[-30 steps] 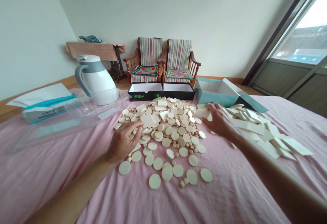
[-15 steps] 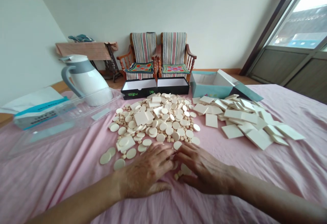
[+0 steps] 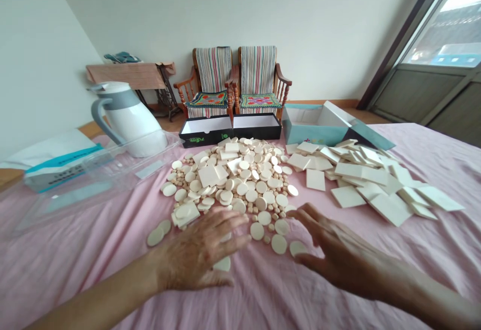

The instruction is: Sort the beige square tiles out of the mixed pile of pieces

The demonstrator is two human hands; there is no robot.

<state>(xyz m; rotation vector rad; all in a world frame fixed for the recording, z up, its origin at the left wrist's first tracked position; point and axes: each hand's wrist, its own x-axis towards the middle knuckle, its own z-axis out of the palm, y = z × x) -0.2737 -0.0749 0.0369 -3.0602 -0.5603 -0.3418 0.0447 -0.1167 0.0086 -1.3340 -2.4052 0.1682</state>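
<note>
Left hand (image 3: 197, 257) lies palm down with fingers spread on the pink tabletop (image 3: 263, 295) at lower centre, partly covering one disc. Right hand (image 3: 338, 260), fingers also spread, grips nothing at lower right. Square tiles (image 3: 368, 184) spread across centre right. Disc pile (image 3: 240, 179) occupies frame centre, and loose discs (image 3: 278, 243) lie between the hands. Discs appear light, thin and stiff; lying flat on cloth, they are probably best pinched at the rim.

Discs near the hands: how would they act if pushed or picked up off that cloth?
Discs lie flat and thin, so they will probably slide, not roll, though the pink cloth may drag and bunch. Flat faces leave little edge, so pinching one up looks fiddly. They look stiff and light, none bent in the pile.
</note>
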